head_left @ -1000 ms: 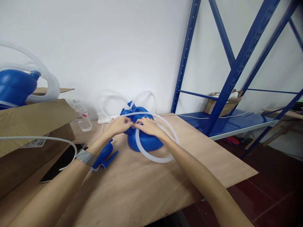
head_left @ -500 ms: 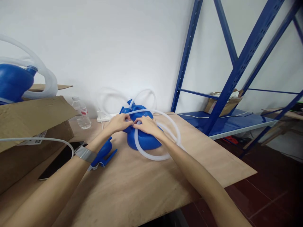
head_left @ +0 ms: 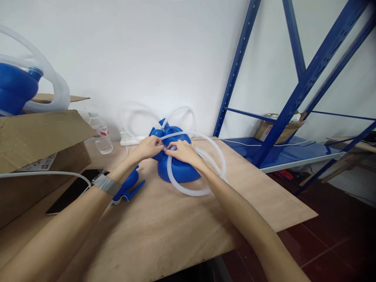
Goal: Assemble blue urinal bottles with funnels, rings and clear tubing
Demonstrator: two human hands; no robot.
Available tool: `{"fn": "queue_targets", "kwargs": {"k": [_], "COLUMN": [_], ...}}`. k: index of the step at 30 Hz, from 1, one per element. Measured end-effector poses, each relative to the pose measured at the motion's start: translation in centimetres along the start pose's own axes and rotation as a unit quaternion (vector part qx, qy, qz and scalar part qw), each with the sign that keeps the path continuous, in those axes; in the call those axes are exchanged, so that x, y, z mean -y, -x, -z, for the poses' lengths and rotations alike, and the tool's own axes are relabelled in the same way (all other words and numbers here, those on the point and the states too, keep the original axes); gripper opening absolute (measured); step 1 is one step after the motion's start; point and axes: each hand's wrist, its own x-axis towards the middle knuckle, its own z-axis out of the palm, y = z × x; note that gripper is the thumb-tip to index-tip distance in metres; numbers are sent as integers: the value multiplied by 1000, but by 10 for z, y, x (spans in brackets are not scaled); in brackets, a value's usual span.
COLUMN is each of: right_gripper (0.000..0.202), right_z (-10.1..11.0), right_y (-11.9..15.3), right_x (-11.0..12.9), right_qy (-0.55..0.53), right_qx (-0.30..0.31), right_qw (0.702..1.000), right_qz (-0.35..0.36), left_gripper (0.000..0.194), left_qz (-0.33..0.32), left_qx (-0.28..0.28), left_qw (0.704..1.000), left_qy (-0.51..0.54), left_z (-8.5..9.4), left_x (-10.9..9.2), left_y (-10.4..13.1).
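Observation:
A blue plastic container (head_left: 179, 171) lies on the wooden table against the wall, with a translucent white hose (head_left: 222, 156) looped over and around it. My left hand (head_left: 149, 147) and my right hand (head_left: 182, 151) meet above the container, fingertips pinched close together. What sits between the fingertips is too small to make out. The hose's near loop passes under my right hand's fingers. Beside my left forearm lies another blue plastic part (head_left: 129, 187) with a flat arm, partly hidden by the wrist.
At the left stands an open cardboard box (head_left: 44, 133) with a blue container (head_left: 16, 88) and hose on it. A phone (head_left: 72, 192), a water bottle (head_left: 101, 135) and a white power strip (head_left: 132, 141) are nearby. Blue shelving (head_left: 282, 109) rises at right.
The view has shifted slightly, so the box and shelving appear displaced. Both hands stay together over the container, fingers still pinched, with only small finger movement.

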Motion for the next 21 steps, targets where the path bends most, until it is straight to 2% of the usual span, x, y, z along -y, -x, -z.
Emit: {"fn": "queue_targets", "kwargs": {"k": [3,11,15,21], "right_gripper": [30,40,38,34], "right_z": [-1,-1,0,2], "right_y": [-1,-2,-1,-1], "right_x": [-1,-3,-3,-1], "right_qy": [4,17,19,12], "right_qx": [3,1,5,7], "right_qw": [1000,1000,1000,1000], "right_qz": [1,9,11,11], "left_gripper": [23,28,20,26], "left_qz": [14,64,63,44], "left_qx": [26,62,58,41], "left_qw": [996,976,982,990], "left_qy": [89,201,171,126], "left_z": [1,5,6,6], "left_x": [2,-1,-2,-4], "left_y": [3,4,4,6]}}
